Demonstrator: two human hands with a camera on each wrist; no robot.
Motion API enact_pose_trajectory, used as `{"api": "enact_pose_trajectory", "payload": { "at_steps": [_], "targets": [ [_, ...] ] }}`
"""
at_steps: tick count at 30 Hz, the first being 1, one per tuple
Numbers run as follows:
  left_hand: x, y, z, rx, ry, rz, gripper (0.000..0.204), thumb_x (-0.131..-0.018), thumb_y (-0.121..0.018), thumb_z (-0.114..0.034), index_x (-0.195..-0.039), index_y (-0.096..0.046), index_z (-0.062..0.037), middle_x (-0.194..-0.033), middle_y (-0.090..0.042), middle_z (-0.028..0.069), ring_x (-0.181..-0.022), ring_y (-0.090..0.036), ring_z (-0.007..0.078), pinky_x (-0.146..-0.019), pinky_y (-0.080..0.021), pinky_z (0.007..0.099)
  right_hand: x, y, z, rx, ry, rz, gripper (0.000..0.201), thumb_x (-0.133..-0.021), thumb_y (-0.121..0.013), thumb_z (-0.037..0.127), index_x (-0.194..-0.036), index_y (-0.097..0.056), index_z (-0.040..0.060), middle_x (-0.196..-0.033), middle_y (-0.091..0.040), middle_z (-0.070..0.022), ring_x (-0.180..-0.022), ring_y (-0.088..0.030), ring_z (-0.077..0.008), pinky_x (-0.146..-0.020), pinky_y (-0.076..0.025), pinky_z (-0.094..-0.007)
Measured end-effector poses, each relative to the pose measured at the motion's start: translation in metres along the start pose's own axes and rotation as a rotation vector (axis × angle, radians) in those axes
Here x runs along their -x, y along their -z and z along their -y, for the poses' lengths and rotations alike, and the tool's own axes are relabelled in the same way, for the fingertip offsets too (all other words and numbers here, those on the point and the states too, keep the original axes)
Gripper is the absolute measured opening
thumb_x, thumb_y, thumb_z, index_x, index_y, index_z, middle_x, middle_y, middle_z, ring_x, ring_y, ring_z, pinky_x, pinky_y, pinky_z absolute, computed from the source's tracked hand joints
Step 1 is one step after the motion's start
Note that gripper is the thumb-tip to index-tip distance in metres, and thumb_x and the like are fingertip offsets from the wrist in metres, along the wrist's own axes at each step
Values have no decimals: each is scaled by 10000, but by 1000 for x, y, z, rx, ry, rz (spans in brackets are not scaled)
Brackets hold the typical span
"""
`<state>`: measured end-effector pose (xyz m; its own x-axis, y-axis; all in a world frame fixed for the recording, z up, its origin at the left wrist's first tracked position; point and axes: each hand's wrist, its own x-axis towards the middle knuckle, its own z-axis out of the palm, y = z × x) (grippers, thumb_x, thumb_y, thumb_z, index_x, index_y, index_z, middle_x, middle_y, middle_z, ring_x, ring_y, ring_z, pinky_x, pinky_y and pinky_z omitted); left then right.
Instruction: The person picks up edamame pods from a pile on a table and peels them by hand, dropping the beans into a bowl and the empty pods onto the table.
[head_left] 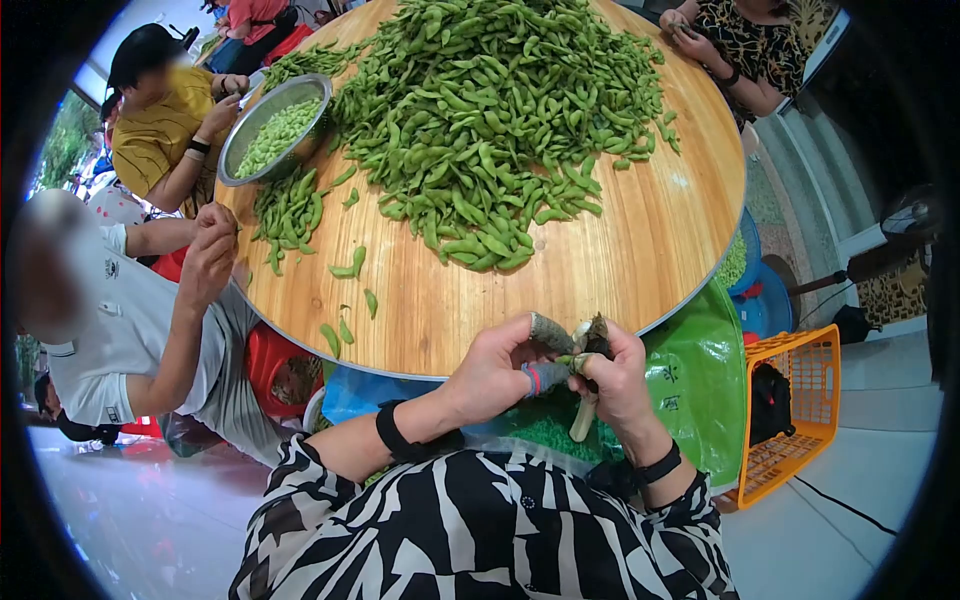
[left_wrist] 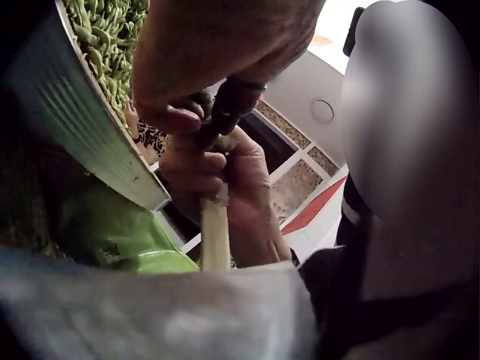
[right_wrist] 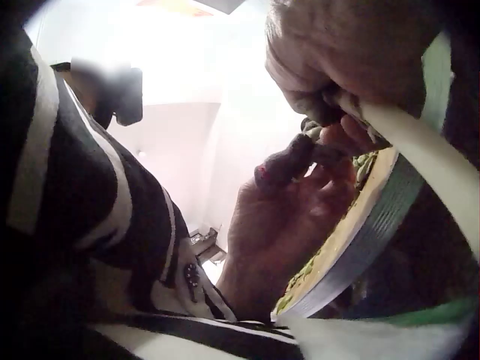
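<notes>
Just past the table's near edge, both hands meet at a small green pod [head_left: 567,359]. The left hand [head_left: 492,372] pinches it between a thumb and forefinger in dark grey covers, one with a red band. From the other side, the right hand [head_left: 622,385] grips it with curled fingers; a brown wrap [head_left: 598,335] shows at its fingertip. A pale strip [head_left: 583,418] hangs below the right hand, also visible in the left wrist view [left_wrist: 215,236] and the right wrist view [right_wrist: 427,146]; whether it is held or tied there, I cannot tell.
A large heap of green pods [head_left: 480,130] covers the far middle of the round wooden table [head_left: 660,240]. A metal bowl [head_left: 325,95] of shelled beans stands at the left. People sit left and at the far right. An orange crate [head_left: 835,400] and blue basins [head_left: 768,305] are at right.
</notes>
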<state>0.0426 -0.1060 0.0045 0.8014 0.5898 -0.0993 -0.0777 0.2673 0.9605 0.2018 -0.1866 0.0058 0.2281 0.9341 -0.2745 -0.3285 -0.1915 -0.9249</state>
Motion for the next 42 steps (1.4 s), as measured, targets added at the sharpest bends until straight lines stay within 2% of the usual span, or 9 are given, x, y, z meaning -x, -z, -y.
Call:
{"api": "enact_pose_trajectory", "payload": {
  "at_steps": [5, 15, 17, 20, 26, 32, 36, 38, 42],
  "targets": [
    [1, -6, 4, 19, -93, -22, 205, -830, -605, 78, -1022, -596, 8, -972, -541, 29, -837, -615, 122, -746, -506, 242, 0, -2, -2, -30, -8, -7, 67, -751, -509, -5, -817, -515, 6, -673, -570, -37, -521, -556, -98, -459, -416, -213],
    [-3, 1, 6, -283, -197, -34, 205, -818, -636, 68, -1016, -611, 26, -1081, -504, 60, -883, -602, 152, -763, -522, 268, -3, 7, -16, 56, 75, 52, 130, -737, -489, -19, -863, -523, -10, -768, -577, -50, -660, -596, -128, -556, -499, -251],
    [-5, 1, 6, 178, 10, -22, 203, -808, -648, 68, -1005, -618, 30, -1087, -498, 56, -887, -595, 152, -763, -522, 274, 0, 2, -9, -156, 0, 12, 155, -733, -480, -21, -881, -526, -14, -829, -572, -60, -698, -594, -141, -601, -532, -278],
    [-4, 0, -4, 118, -42, 7, 189, -805, -650, 74, -988, -630, 30, -1092, -499, 54, -878, -593, 152, -768, -525, 284, 1, -2, -8, -189, 0, 29, 176, -734, -469, -21, -899, -529, -16, -858, -569, -68, -689, -587, -151, -613, -555, -306],
    [-2, 5, 1, -88, -114, -9, 186, -787, -683, 47, -967, -649, 12, -1101, -502, 43, -952, -568, 133, -844, -478, 261, 2, -4, -9, -33, 81, 3, 200, -708, -489, -7, -899, -547, -6, -843, -552, -13, -745, -524, -88, -682, -452, -226],
    [-3, 3, -3, -9, -62, -1, 200, -770, -692, 47, -963, -652, 14, -1077, -513, 27, -975, -561, 127, -842, -464, 244, 3, -2, 0, -10, 38, 42, 184, -680, -513, 18, -860, -548, 6, -816, -533, 13, -761, -489, -73, -706, -407, -208],
    [-4, 2, 0, 147, 34, -6, 202, -777, -679, 51, -972, -641, 18, -1036, -557, 51, -910, -588, 137, -805, -490, 261, 5, -2, -3, 23, 63, 49, 194, -709, -500, -1, -897, -544, 2, -823, -553, -4, -718, -502, -73, -645, -414, -203],
    [-5, 3, -1, 460, 165, -28, 184, -805, -658, 41, -985, -627, 12, -972, -608, 74, -835, -614, 148, -756, -519, 285, 6, -11, 1, -162, -10, 1, 211, -728, -511, -19, -937, -524, 8, -816, -557, -37, -671, -536, -88, -532, -415, -216],
    [-3, 6, -7, 298, 98, -138, 173, -835, -639, 24, -1004, -615, 0, -912, -640, 88, -792, -626, 147, -719, -534, 293, 6, -9, 2, -53, -19, -20, 167, -801, -529, -20, -966, -513, 0, -802, -582, -66, -598, -552, -110, -474, -429, -228]
  ]
}}
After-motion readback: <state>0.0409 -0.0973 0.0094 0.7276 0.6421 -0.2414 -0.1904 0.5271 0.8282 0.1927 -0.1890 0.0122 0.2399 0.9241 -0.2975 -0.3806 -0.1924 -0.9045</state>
